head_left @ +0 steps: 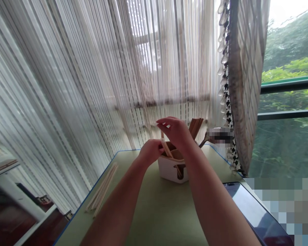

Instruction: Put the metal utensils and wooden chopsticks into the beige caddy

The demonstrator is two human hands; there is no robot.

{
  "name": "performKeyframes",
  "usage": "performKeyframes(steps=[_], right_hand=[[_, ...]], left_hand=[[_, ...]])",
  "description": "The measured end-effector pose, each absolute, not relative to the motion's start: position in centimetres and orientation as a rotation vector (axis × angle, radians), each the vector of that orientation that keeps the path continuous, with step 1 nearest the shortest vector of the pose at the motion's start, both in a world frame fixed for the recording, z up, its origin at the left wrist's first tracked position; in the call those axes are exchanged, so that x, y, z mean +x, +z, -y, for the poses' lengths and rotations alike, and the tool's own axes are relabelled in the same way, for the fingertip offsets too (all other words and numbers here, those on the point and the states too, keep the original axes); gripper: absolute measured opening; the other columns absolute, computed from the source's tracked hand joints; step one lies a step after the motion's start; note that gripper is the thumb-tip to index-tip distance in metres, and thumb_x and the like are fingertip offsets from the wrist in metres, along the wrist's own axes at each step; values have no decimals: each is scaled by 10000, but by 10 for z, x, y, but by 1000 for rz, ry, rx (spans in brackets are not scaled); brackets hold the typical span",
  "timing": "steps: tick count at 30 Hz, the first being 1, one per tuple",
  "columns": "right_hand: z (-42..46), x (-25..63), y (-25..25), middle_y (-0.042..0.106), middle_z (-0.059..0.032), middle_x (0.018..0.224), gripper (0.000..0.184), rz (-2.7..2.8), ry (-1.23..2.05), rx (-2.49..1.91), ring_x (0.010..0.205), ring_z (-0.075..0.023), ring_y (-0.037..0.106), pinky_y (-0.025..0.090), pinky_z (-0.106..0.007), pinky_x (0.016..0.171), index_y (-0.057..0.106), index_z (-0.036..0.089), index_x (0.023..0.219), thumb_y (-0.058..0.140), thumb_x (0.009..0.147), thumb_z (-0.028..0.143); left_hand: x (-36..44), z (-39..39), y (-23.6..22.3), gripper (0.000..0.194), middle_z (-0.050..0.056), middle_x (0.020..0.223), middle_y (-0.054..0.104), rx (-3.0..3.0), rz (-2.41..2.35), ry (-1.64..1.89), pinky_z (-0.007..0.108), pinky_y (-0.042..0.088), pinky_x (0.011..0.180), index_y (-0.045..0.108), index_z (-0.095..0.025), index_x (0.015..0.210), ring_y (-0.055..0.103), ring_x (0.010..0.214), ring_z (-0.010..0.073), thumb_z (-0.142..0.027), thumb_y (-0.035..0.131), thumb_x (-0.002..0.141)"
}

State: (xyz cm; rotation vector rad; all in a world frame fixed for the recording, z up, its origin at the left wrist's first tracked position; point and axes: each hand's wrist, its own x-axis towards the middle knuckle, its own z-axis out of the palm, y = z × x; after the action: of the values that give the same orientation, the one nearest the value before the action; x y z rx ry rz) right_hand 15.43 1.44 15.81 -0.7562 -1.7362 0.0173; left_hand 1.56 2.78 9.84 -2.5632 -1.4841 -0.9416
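Note:
A white utensil holder (169,171) with a brown inside and a cut-out in its front stands on the table. Light wooden chopsticks (167,149) lean out of its left part. My left hand (151,152) is at the holder's left rim, fingers closed around these chopsticks. Just above, my right hand (175,131) pinches near their upper end; its fingertips partly hide the grip. Dark brown chopsticks (195,127) stand in the holder's right part, behind my right wrist. A metal spoon (204,140) sticks out to the right, its bowl blurred.
More light chopsticks (104,189) lie in a loose bundle on the green table (166,215), near its left edge. A dark phone or tablet (254,208) lies at the right. Striped sheer curtains (92,68) hang close behind the table.

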Motion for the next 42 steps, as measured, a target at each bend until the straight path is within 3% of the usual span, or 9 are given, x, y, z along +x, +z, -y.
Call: performKeyframes(steps=[10, 24, 29, 35, 42], right_hand=[[-27, 153, 150, 721, 8, 769, 128, 1755, 224, -706, 771, -198, 674, 509, -321, 714, 729, 262, 826, 630, 746, 278], [-22, 148, 149, 688, 11, 625, 108, 1881, 288, -716, 593, -154, 638, 479, -263, 564, 731, 238, 755, 682, 678, 295], [-15, 145, 150, 697, 4, 677, 122, 1980, 281, -781, 613, -148, 626, 465, -252, 564, 735, 234, 763, 653, 674, 216], [-17, 144, 149, 687, 15, 651, 138, 2005, 281, -874, 615, -127, 608, 420, -220, 553, 734, 222, 738, 610, 686, 192], [-20, 148, 149, 703, 1, 718, 167, 2043, 368, -945, 659, -120, 618, 431, -208, 601, 731, 209, 793, 588, 706, 199]], left_hand=[[0, -28, 112, 226, 17, 643, 642, -2856, 1638, -1344, 213, 396, 530, 691, -142, 737, 557, 586, 125, -351, 632, 675], [-17, -26, 116, 155, 30, 728, 704, -3078, 1732, -1245, 261, 476, 648, 732, -188, 758, 631, 716, 180, -261, 682, 630], [-19, -29, 115, 197, 25, 756, 701, -3046, 1776, -1293, 248, 460, 655, 729, -177, 797, 620, 719, 168, -248, 701, 616], [-15, -29, 115, 193, 4, 677, 667, -2970, 1829, -1298, 209, 400, 534, 715, -155, 755, 566, 594, 123, -259, 719, 592], [-17, -32, 110, 259, 45, 773, 688, -3143, 1704, -1315, 252, 451, 654, 710, -150, 844, 604, 714, 161, -290, 694, 626]])
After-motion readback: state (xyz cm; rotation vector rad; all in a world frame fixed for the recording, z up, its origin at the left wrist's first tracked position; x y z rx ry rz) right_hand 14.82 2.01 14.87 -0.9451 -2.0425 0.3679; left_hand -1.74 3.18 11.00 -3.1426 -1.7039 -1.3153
